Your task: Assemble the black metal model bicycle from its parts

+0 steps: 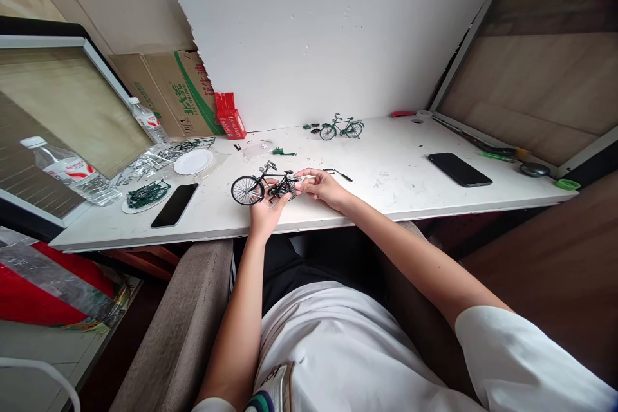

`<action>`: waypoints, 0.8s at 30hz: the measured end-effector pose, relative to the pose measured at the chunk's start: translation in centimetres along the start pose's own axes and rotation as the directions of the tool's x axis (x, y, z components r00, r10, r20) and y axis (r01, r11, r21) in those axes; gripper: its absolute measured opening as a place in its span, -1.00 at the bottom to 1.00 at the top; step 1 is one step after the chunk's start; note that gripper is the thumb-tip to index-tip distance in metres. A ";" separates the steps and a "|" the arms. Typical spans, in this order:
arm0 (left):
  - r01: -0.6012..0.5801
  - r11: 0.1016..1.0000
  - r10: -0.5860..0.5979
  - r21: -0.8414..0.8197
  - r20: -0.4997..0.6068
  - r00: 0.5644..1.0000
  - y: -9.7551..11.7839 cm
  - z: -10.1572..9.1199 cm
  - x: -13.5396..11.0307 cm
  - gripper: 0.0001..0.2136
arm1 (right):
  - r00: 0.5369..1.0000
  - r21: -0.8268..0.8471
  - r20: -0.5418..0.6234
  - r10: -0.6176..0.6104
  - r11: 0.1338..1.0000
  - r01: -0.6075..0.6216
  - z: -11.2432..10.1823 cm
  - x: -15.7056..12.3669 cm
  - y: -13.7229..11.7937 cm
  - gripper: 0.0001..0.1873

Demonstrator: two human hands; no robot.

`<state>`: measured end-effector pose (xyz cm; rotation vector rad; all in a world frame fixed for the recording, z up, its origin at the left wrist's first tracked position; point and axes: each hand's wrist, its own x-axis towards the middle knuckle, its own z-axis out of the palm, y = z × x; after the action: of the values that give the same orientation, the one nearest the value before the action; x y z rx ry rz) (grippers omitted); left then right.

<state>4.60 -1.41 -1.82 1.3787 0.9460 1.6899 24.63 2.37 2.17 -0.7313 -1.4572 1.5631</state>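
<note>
A small black model bicycle (254, 187) stands on the white table (386, 187) near its front edge. My left hand (267, 211) cups the bicycle's frame from below, fingers curled around it. My right hand (318, 186) pinches the rear end of the bicycle with thumb and fingers pressed together. The rear wheel is hidden behind my fingers. A thin black tool (340, 173) lies just beyond my right hand.
A green model bicycle (342, 128) stands at the back. Two black phones (174, 205) (459, 168), a white plate (193, 161), a plate of green parts (147, 195), two water bottles (72, 170), a red box (230, 117) and a cardboard box (168, 90) sit around.
</note>
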 end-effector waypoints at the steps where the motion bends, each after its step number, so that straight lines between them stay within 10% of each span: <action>1: 0.002 1.000 -0.002 -0.006 -0.003 1.000 0.0 0.0 0.0 -0.49 | 1.000 0.003 0.009 0.003 1.000 -0.003 0.0 0.0 0.0 -0.35; 24: 0.052 0.998 -0.053 -0.034 -0.025 0.998 0.5 0.2 0.1 -0.40 | 0.999 0.016 -0.011 -0.043 0.999 0.044 -0.2 0.2 0.5 -0.45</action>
<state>4.78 -1.48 -1.32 1.3021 0.9561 1.6803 24.56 2.67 1.67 -0.6930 -1.4414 1.5343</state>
